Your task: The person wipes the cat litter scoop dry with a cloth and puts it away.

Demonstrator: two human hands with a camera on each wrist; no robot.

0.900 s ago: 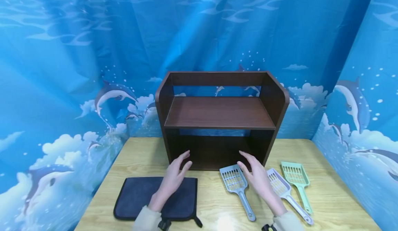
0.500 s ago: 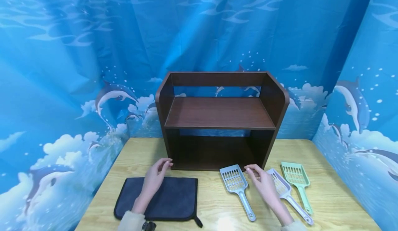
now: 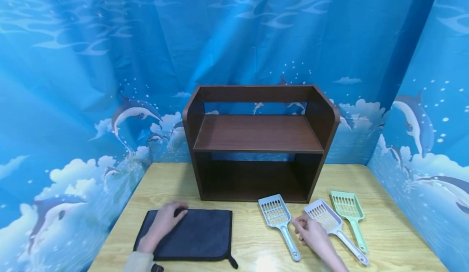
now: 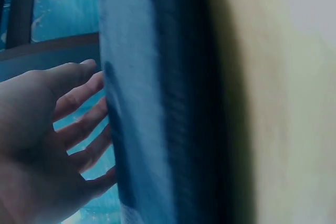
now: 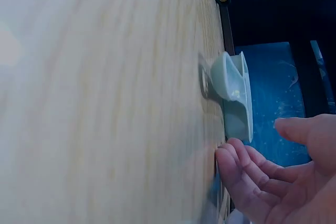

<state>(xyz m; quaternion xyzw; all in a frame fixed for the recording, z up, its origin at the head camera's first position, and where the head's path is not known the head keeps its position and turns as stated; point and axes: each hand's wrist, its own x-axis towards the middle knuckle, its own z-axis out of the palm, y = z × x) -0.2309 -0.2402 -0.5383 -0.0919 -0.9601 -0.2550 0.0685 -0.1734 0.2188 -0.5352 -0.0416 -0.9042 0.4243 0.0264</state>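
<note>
My left hand is over the left part of a flat navy fabric case with black edging and a small strap at its front right corner. In the left wrist view its fingers are relaxed and hold nothing, with the fingertips right at the navy fabric. My right hand hovers low between a light blue slotted litter scoop and a lavender one. Its fingers curl loosely around nothing, near the edge of a scoop in the right wrist view. Farther right lies a green litter scoop.
A dark brown two-tier shelf stands at the middle back of the wooden table. The light blue scoop's head lies close in front of its base. A blue curtain printed with dolphins surrounds the table.
My left hand has drawn back leftward from the shelf front to the navy case. The right hand has come back toward me and lower, its fingers curling more. The scoops stay put.
</note>
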